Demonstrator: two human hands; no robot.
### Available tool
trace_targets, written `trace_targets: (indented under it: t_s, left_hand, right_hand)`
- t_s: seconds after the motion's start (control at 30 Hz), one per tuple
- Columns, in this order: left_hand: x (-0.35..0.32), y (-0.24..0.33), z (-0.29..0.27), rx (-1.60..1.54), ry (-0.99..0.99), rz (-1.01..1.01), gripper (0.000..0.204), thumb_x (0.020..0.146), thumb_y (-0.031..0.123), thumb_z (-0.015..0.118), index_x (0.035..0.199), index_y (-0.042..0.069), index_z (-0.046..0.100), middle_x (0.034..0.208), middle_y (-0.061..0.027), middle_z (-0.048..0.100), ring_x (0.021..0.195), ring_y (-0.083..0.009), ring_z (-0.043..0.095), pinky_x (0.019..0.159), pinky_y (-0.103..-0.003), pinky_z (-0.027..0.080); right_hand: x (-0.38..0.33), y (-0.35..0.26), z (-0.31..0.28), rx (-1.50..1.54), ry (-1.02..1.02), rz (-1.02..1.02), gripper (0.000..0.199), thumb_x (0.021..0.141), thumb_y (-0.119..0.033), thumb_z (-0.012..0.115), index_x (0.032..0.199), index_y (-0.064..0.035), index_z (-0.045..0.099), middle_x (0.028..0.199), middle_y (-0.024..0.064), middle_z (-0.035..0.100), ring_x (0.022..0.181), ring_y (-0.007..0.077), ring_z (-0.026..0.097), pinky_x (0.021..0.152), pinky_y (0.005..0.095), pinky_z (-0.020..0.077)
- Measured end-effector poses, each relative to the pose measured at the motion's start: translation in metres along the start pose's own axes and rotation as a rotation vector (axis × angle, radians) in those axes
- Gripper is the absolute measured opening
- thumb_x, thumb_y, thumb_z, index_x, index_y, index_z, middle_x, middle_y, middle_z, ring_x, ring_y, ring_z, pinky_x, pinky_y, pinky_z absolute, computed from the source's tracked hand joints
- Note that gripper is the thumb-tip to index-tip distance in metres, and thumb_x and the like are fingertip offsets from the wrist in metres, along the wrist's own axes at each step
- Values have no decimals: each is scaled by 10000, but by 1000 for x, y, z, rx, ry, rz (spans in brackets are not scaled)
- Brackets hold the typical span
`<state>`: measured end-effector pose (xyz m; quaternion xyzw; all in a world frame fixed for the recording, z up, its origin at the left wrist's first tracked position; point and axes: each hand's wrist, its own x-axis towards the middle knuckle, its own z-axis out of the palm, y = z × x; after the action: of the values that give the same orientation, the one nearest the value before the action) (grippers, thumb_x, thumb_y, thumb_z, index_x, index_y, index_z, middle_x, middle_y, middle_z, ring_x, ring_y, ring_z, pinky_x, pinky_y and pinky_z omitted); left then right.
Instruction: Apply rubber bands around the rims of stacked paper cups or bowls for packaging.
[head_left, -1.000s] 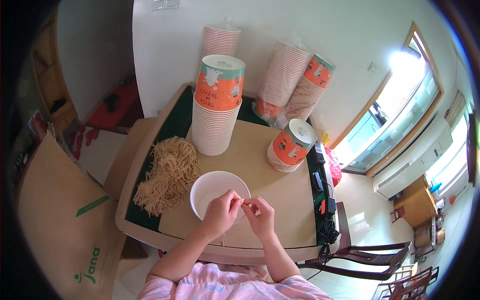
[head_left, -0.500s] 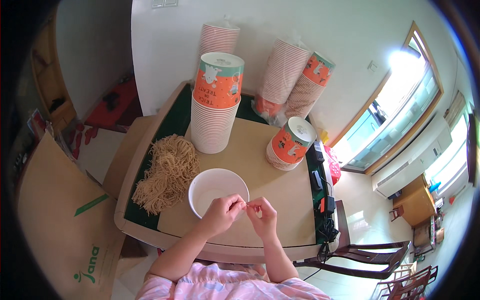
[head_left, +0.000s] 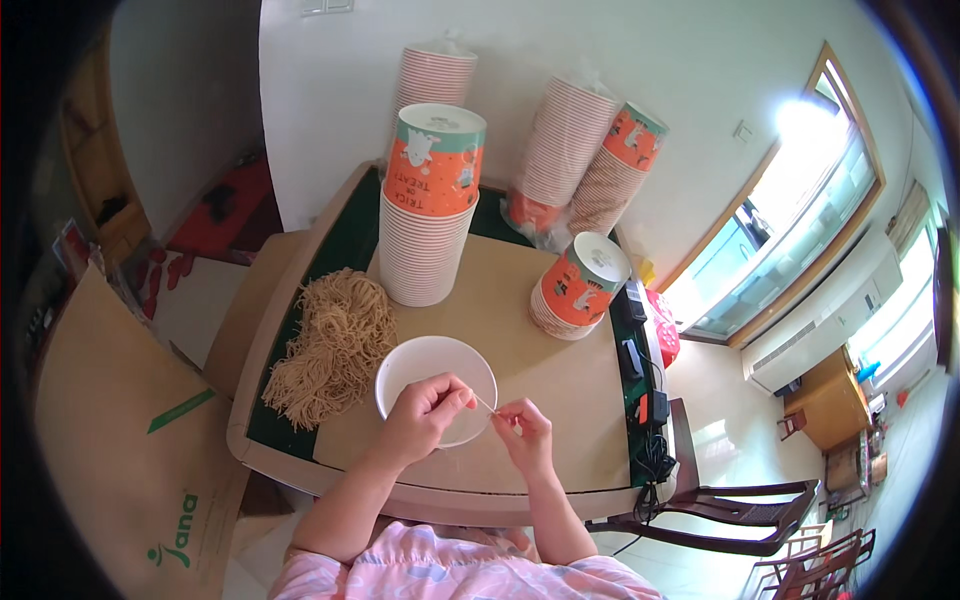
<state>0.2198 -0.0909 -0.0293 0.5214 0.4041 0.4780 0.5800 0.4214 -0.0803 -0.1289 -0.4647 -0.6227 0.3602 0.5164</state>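
Between my two hands runs a short, thin, pale string [head_left: 483, 404]. My left hand [head_left: 426, 412], above a white paper bucket [head_left: 402, 370], pinches one end with its fingers curled in. Just right of the bucket, my right hand [head_left: 526, 434] pinches the other end between thumb and fingertips. The bucket stands mouth up, and its lower part is partly hidden by my left hand. Left of it lies a loose heap of tan string [head_left: 335, 350].
Behind the bucket rises a tall stack of upside-down orange and white paper buckets [head_left: 428, 240]. A shorter stack [head_left: 580, 290] stands right, with bagged stacks [head_left: 563, 150] at the wall. Chargers and cables [head_left: 652, 410] line the table's right edge. A large cardboard sheet [head_left: 130, 420] leans at left.
My left hand has moved slightly left and away from my right hand. A short length of string now shows between them.
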Motion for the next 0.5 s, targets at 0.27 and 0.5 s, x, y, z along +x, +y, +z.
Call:
trace_targets:
  t_s: [0.27,0.5]
  left_hand:
    - [-8,14,-46,-84,120,58,195,917,37,511,1069,44,634,653,34,522,546,-22,412,485,-164,325]
    - [-13,-3,-51,-244,-7,-43,214,951,71,468,1086,45,631,724,-39,605,533,-59,440,493,-189,372]
  right_hand:
    - [86,-8,-51,257,-257,166,14,843,-22,600,853,-18,591,902,45,634,843,99,556,731,236,445]
    - [177,3,-27,26,-545,212,90,840,-72,637,902,-21,599,880,24,633,819,79,571,692,212,451]
